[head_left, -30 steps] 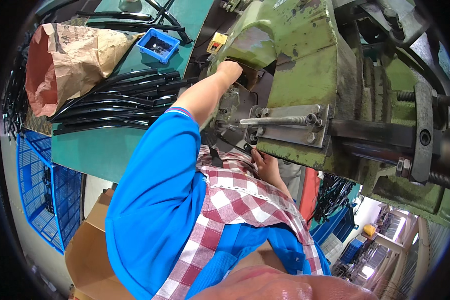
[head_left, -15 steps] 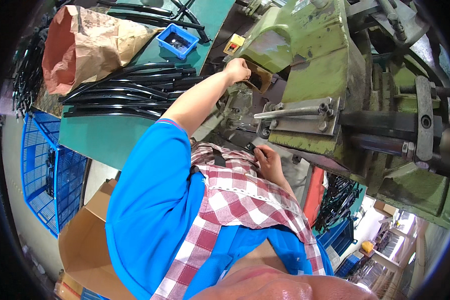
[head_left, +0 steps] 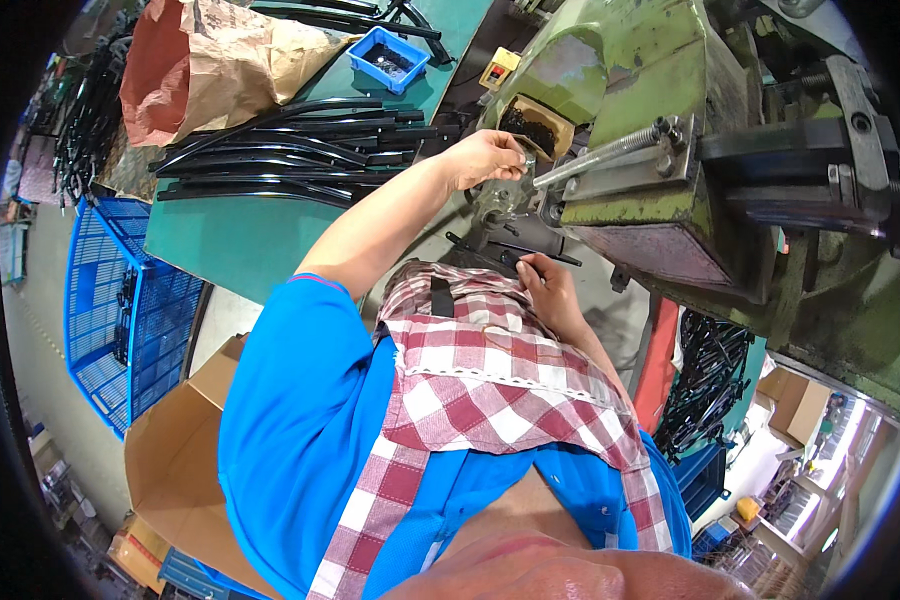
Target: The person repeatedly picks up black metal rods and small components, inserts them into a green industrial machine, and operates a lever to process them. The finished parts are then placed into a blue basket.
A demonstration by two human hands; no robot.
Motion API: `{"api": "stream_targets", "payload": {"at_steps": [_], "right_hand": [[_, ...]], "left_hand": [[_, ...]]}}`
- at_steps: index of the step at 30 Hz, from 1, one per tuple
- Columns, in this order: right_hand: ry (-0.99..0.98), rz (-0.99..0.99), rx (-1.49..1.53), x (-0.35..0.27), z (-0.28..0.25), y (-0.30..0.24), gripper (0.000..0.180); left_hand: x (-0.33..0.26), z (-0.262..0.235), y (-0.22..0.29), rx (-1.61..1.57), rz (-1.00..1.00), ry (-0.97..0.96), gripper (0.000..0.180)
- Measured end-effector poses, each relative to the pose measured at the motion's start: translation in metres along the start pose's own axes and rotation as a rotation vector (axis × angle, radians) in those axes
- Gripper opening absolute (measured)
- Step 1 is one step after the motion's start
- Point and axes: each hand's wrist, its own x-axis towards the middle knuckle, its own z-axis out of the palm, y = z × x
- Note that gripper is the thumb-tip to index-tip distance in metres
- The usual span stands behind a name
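My left hand (head_left: 488, 160) is closed in a pinch beside the green machine (head_left: 642, 115); whatever is between its fingertips is too small to make out. Just beyond it, a small open carton (head_left: 530, 128) holds small dark pieces. Lower down, in front of my checked apron (head_left: 470, 345), my right hand (head_left: 552, 292) pinches a dark, narrow black part (head_left: 510, 258) between thumb and fingers. Part of that piece is hidden by the hand and apron. A metal rod (head_left: 605, 152) on the machine slants close to my left fingertips.
Several curved black strips (head_left: 280, 150) lie on the green table (head_left: 210, 235) at left, near a paper sack (head_left: 235, 65) and a blue tray (head_left: 390, 60) of small parts. A blue crate (head_left: 100, 310) and cardboard box (head_left: 185, 450) stand below. More black parts (head_left: 705, 375) lie at right.
My left hand has drawn back from the small carton toward me, its fingers still pinched. My right hand stays low with the black part. The whole view has shifted slightly.
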Motion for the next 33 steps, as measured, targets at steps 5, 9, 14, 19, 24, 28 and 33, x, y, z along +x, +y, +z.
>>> {"api": "stream_targets", "payload": {"at_steps": [5, 9, 14, 19, 24, 28, 33], "right_hand": [[-0.014, 0.002, -0.048, -0.003, -0.001, 0.001, 0.018], [-0.019, 0.001, -0.037, -0.005, 0.000, 0.002, 0.018], [0.009, 0.015, -0.020, -0.007, 0.001, 0.012, 0.019], [0.042, 0.020, -0.038, -0.011, -0.003, 0.020, 0.019], [0.074, 0.063, -0.023, -0.019, -0.004, 0.014, 0.018], [0.056, 0.051, -0.012, -0.022, -0.008, 0.021, 0.018], [0.107, 0.035, -0.052, -0.022, -0.011, 0.025, 0.020]], "left_hand": [[-0.020, 0.001, -0.004, -0.005, -0.031, 0.065, 0.015], [-0.021, -0.023, 0.007, 0.121, 0.053, 0.181, 0.013], [-0.012, -0.048, 0.050, 0.239, 0.102, 0.309, 0.012], [0.029, -0.013, 0.040, 0.409, 0.066, 0.219, 0.016], [0.077, 0.023, 0.038, 0.600, 0.100, 0.287, 0.018], [0.105, 0.002, 0.014, 0.817, 0.041, 0.337, 0.023], [0.035, 0.019, 0.019, 0.535, 0.073, -0.013, 0.013]]}}
